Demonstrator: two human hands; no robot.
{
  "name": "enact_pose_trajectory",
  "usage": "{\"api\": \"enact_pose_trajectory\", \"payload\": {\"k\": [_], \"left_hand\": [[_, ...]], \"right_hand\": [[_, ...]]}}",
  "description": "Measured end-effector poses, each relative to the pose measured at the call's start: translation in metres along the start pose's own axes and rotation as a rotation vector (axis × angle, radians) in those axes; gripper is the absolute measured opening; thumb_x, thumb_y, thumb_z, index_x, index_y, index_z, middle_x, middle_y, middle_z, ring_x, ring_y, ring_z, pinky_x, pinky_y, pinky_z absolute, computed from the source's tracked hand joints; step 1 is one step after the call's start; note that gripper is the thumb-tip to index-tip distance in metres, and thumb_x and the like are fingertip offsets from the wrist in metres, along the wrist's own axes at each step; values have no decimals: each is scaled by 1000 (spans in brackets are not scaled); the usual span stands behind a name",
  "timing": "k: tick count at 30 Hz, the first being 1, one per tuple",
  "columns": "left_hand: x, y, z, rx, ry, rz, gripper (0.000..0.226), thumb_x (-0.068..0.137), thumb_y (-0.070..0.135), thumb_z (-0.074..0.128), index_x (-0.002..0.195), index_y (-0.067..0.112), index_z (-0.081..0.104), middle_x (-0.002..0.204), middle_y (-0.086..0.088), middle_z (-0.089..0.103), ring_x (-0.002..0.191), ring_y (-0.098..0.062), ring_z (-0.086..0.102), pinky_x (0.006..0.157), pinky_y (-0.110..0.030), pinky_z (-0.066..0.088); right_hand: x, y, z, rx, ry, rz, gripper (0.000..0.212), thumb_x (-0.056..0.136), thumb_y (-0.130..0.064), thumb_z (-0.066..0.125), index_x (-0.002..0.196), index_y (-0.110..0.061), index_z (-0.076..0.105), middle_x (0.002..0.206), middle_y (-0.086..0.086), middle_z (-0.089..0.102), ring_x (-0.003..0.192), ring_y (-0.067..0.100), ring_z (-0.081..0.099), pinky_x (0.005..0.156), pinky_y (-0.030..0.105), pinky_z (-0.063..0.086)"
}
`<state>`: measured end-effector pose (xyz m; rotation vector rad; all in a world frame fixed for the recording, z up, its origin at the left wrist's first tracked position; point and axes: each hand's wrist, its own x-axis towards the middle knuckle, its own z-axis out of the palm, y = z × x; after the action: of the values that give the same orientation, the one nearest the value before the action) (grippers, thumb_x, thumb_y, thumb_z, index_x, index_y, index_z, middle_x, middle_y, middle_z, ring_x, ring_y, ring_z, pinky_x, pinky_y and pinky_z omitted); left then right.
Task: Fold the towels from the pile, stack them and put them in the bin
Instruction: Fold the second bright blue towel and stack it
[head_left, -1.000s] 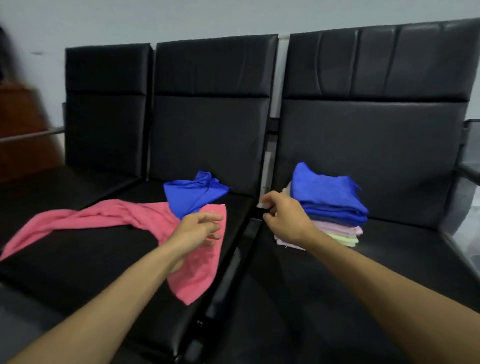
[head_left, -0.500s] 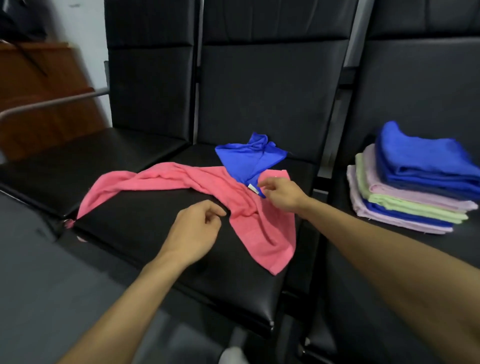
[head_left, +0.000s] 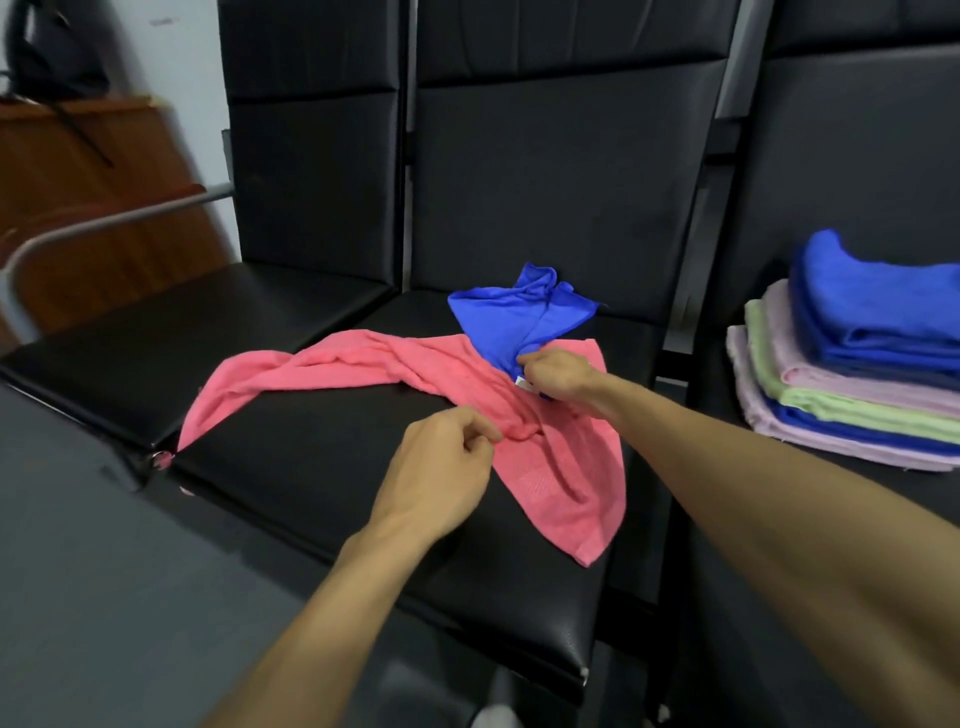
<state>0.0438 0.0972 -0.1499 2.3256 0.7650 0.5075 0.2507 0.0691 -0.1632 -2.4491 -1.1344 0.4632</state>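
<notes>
Far upper left of the frame, a dark bag (head_left: 52, 52) sits on a wooden cabinet (head_left: 78, 208), with a grey metal armrest (head_left: 104, 221) curving down in front of it. Moving right, a row of black padded seats (head_left: 260, 322) runs across the picture, and on the middle seat the pink towel (head_left: 363, 364) sprawls unfolded, one twisted end trailing toward the left edge of the cushion, the other end hanging toward the front right corner. Centre frame, the left hand (head_left: 441, 467) comes in from the bottom, fingers curled in, thumb and fingertips pinched on a bunched ridge of the pink towel. Just right and above, the right hand (head_left: 556, 374) is closed on the lower corner of the blue towel (head_left: 519, 317), right by its small white tag; that blue towel lies crumpled, partly on the pink one, near the seat back. The two hands sit near each other but apart, each clamped on its own cloth. Over at the right edge, on the next seat, the stack of folded towels (head_left: 841, 384) rests well clear of the hands: lilac at the bottom, blue, green, lilac, and thick blue on top.
</notes>
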Motion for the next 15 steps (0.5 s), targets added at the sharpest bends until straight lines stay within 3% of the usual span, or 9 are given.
{"api": "enact_pose_trajectory", "payload": {"k": [2,3,4,5,8,11,15], "left_hand": [[1,2,-1,-2,22,5,23,87,12,55,86,30,69,85,13,68,79,0,61,75,-20,46],[0,5,0,-11,34,2,23,87,11,55,86,30,69,85,13,68,78,0,61,74,-19,45],[1,7,0,-22,48,-6,23,86,11,55,87,30,69,84,12,68,78,-1,60,72,-18,43],[1,10,0,-37,61,-13,23,86,10,56,88,29,69,83,12,67,77,-2,60,69,-16,42],[1,22,5,-136,102,-9,25,86,6,55,88,26,69,77,13,65,72,2,58,59,-6,41],[3,42,13,-264,135,30,25,88,5,53,91,26,68,82,10,67,74,2,60,61,-6,43],[4,78,23,-461,206,123,23,90,7,56,93,29,64,91,9,68,85,-6,63,75,-19,47]], "right_hand": [[0,1,-2,359,165,28,28,85,-6,42,64,-20,52,83,0,55,80,20,47,68,31,37],[-3,3,-6,564,256,40,30,85,-4,45,70,-24,61,81,-4,58,77,16,49,64,29,40],[-4,3,-11,742,319,39,28,87,-2,50,88,-21,71,87,-5,63,80,14,53,63,23,45],[-8,2,-18,902,371,25,24,89,-3,57,105,-11,72,93,-2,67,83,12,58,63,16,48],[-23,-4,-46,1273,495,-48,26,83,-5,72,109,0,70,86,4,70,74,10,64,66,16,52],[-52,-6,-83,1434,574,-92,21,77,-5,78,98,-5,73,82,7,71,67,13,65,61,22,53],[-98,-1,-123,1386,645,-141,18,75,-3,78,91,-10,73,82,3,72,65,11,66,57,21,51]]}}
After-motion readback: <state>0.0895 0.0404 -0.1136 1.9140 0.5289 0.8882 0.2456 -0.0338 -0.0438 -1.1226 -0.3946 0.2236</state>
